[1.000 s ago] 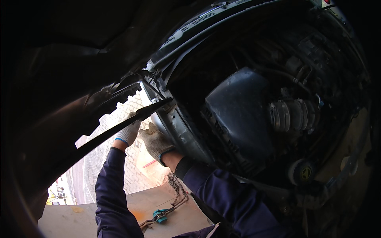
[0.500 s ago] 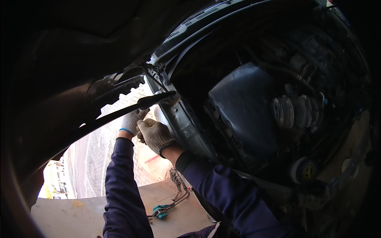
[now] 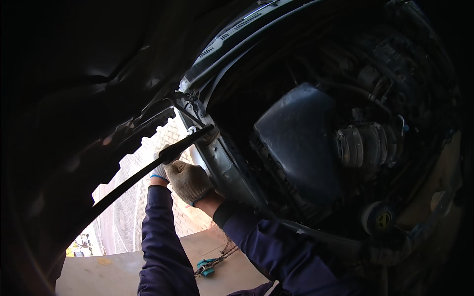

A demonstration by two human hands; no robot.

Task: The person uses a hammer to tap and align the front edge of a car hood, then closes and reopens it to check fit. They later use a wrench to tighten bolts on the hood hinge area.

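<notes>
My right hand [image 3: 190, 181], in a beige knit glove with a blue-green cuff edge, is beside the outer edge of the car's fender [image 3: 222, 165]. Its fingers are curled closed; whatever they may hold is hidden. Just past it is my left hand [image 3: 159, 171], in a pale knit glove with a blue cuff. The black hood strut [image 3: 143, 172] and my right hand cover its fingers, so their pose is hidden. The strut runs slantwise over both hands to a mount on the fender's inner edge.
The raised dark hood [image 3: 74, 89] overhangs the left side. To the right, the engine bay holds a dark air-filter housing [image 3: 296, 143], a ribbed intake hose [image 3: 368, 145] and a round cap [image 3: 379, 218]. A teal object [image 3: 207, 269] on braided cord hangs below my hands.
The view has shifted slightly, and the strut sits lower over my hands. My left hand is now more hidden behind the strut and my right hand, which stays closed.
</notes>
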